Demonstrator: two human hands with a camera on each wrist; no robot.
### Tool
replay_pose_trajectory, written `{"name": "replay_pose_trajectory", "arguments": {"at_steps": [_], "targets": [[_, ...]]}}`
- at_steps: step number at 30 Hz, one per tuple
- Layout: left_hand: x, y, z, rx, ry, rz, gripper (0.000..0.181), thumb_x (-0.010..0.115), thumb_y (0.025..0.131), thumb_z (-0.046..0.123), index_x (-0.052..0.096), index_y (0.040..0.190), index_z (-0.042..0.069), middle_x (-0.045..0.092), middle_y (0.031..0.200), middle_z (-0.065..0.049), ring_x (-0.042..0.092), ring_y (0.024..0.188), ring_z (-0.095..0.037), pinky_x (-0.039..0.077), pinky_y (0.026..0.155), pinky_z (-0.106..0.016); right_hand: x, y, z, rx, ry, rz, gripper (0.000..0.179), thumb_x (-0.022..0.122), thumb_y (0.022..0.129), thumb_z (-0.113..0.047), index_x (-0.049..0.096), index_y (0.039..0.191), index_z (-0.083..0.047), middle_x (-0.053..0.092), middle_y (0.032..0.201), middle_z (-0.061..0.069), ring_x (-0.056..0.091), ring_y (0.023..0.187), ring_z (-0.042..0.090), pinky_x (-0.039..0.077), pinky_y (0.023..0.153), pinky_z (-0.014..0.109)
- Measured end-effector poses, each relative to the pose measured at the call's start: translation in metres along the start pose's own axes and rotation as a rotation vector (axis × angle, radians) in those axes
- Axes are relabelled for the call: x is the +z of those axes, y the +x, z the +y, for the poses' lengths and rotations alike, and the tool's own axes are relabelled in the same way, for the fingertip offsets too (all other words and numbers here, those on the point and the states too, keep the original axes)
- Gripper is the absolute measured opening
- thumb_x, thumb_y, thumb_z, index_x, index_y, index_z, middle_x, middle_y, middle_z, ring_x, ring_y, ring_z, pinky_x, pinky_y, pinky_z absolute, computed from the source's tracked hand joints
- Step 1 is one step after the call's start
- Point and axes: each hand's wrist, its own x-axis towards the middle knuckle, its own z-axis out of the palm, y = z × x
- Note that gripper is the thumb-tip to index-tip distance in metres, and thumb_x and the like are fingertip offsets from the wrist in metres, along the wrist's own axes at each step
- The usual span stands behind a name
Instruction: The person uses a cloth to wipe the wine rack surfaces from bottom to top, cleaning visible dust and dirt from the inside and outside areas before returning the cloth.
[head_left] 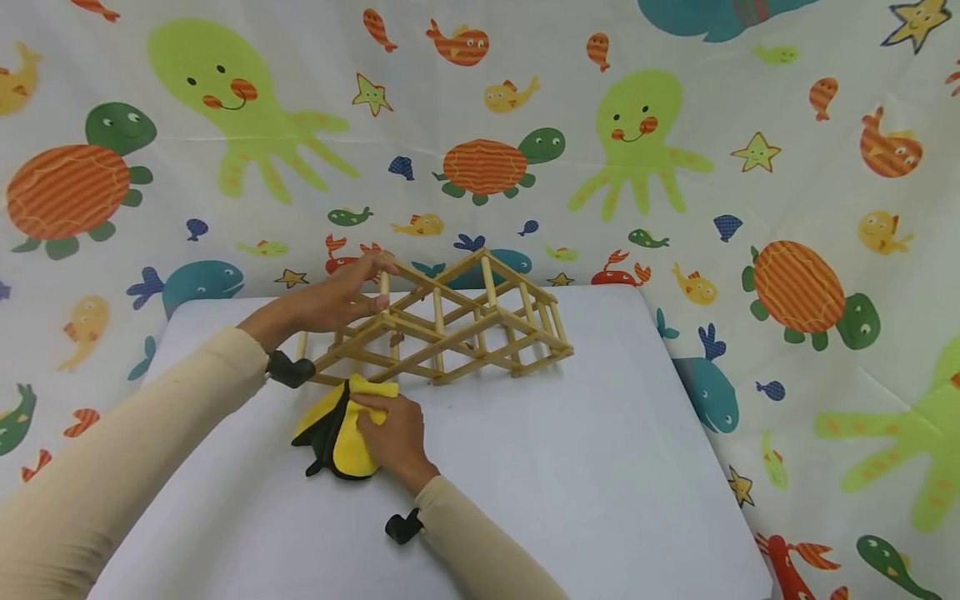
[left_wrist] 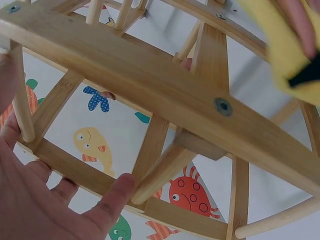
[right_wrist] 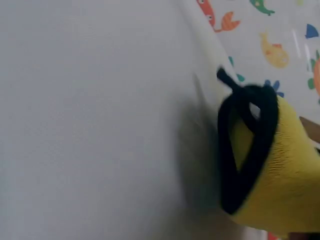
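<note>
A wooden rack (head_left: 490,283) of crossed slats and round dowels stands at the back left of the white table. My left hand (head_left: 330,300) grips its upper left part; in the left wrist view, the fingers of that hand (left_wrist: 55,200) reach around a dowel and a slat. Just in front of the rack, my right hand (head_left: 397,433) pinches a yellow cloth (head_left: 352,442) with black edging, part of it folded over the fingers. In the right wrist view the cloth (right_wrist: 285,180) hangs in a loop, and the right hand is mostly hidden.
The white table (head_left: 585,450) extends to the right and front of the rack. Behind it hangs a white curtain (head_left: 540,50) printed with sea animals. A small black camera (head_left: 405,527) is strapped to my right wrist, another (head_left: 291,369) to my left.
</note>
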Motion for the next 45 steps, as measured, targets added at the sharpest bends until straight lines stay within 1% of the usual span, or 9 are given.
{"name": "replay_pose_trajectory", "arguments": {"at_steps": [4, 7, 10, 17, 25, 31, 35, 42, 45], "targets": [[-0.001, 0.000, -0.003, 0.014, 0.016, 0.005, 0.051, 0.059, 0.109, 0.019, 0.033, 0.150, 0.002, 0.030, 0.167, -0.026, 0.029, 0.154, -0.052, 0.027, 0.121, -0.077, -0.011, 0.001, -0.015, -0.297, 0.122, 0.136, 0.034, 0.072, 0.097, -0.007, 0.079, 0.125, -0.023, 0.076, 0.130, -0.001, 0.072, 0.114, 0.010, 0.061, 0.092, 0.023], [-0.001, 0.001, -0.004, 0.016, 0.015, 0.008, 0.050, 0.059, 0.110, 0.018, 0.033, 0.150, 0.002, 0.031, 0.166, -0.026, 0.029, 0.154, -0.051, 0.027, 0.121, -0.077, -0.017, 0.008, -0.029, -0.412, 0.144, 0.203, 0.034, 0.071, 0.099, -0.008, 0.077, 0.130, -0.020, 0.074, 0.133, 0.005, 0.073, 0.114, 0.015, 0.063, 0.093, 0.026], [0.001, 0.002, -0.004, 0.016, 0.004, 0.005, 0.050, 0.059, 0.109, 0.015, 0.034, 0.150, 0.001, 0.030, 0.167, -0.026, 0.028, 0.155, -0.052, 0.027, 0.121, -0.078, -0.018, 0.016, -0.035, -0.385, 0.066, 0.202, 0.030, 0.070, 0.101, -0.013, 0.078, 0.128, -0.024, 0.076, 0.129, 0.002, 0.071, 0.111, 0.010, 0.060, 0.092, 0.021], [0.002, 0.004, -0.004, -0.013, -0.006, -0.017, 0.050, 0.057, 0.110, 0.018, 0.033, 0.151, 0.003, 0.024, 0.170, -0.026, 0.024, 0.157, -0.053, 0.024, 0.122, -0.077, -0.016, 0.008, -0.018, -0.100, -0.070, 0.222, 0.029, 0.074, 0.094, -0.012, 0.083, 0.114, -0.031, 0.080, 0.117, -0.007, 0.071, 0.104, 0.007, 0.054, 0.084, 0.022], [-0.001, 0.004, -0.005, -0.052, 0.003, -0.011, 0.053, 0.059, 0.109, 0.017, 0.032, 0.152, 0.002, 0.019, 0.172, -0.027, 0.020, 0.159, -0.055, 0.022, 0.122, -0.079, -0.013, 0.012, -0.025, -0.339, -0.021, 0.323, 0.030, 0.071, 0.099, -0.011, 0.080, 0.125, -0.022, 0.078, 0.122, 0.006, 0.075, 0.106, 0.014, 0.063, 0.089, 0.024], [0.000, 0.004, -0.004, -0.047, -0.013, -0.017, 0.051, 0.058, 0.110, 0.019, 0.033, 0.151, 0.003, 0.017, 0.173, -0.026, 0.019, 0.160, -0.053, 0.022, 0.123, -0.079, -0.016, 0.013, -0.015, -0.220, -0.112, 0.347, 0.030, 0.072, 0.096, -0.012, 0.082, 0.120, -0.027, 0.082, 0.112, -0.003, 0.073, 0.095, 0.009, 0.057, 0.080, 0.023], [-0.002, 0.004, -0.003, -0.044, -0.020, -0.022, 0.049, 0.057, 0.110, 0.019, 0.032, 0.150, 0.003, 0.018, 0.173, -0.026, 0.018, 0.160, -0.053, 0.022, 0.123, -0.078, -0.019, -0.001, 0.005, -0.159, -0.124, 0.330, 0.031, 0.073, 0.093, -0.009, 0.083, 0.116, -0.027, 0.081, 0.115, -0.006, 0.074, 0.106, 0.011, 0.062, 0.087, 0.030], [-0.002, 0.006, -0.001, -0.052, -0.014, -0.024, 0.049, 0.055, 0.111, 0.022, 0.032, 0.151, 0.003, 0.021, 0.172, -0.024, 0.018, 0.161, -0.052, 0.022, 0.124, -0.077, -0.032, -0.009, 0.024, -0.317, 0.029, 0.558, 0.035, 0.074, 0.092, 0.002, 0.082, 0.118, -0.020, 0.077, 0.125, 0.004, 0.074, 0.118, 0.018, 0.063, 0.097, 0.034], [-0.002, 0.005, -0.004, -0.059, -0.014, -0.019, 0.047, 0.054, 0.112, 0.021, 0.033, 0.150, 0.004, 0.022, 0.172, -0.023, 0.018, 0.161, -0.051, 0.022, 0.125, -0.076, -0.032, -0.004, 0.022, -0.312, 0.066, 0.579, 0.036, 0.075, 0.092, 0.003, 0.082, 0.120, -0.019, 0.077, 0.126, 0.005, 0.074, 0.119, 0.019, 0.063, 0.098, 0.036]]}}
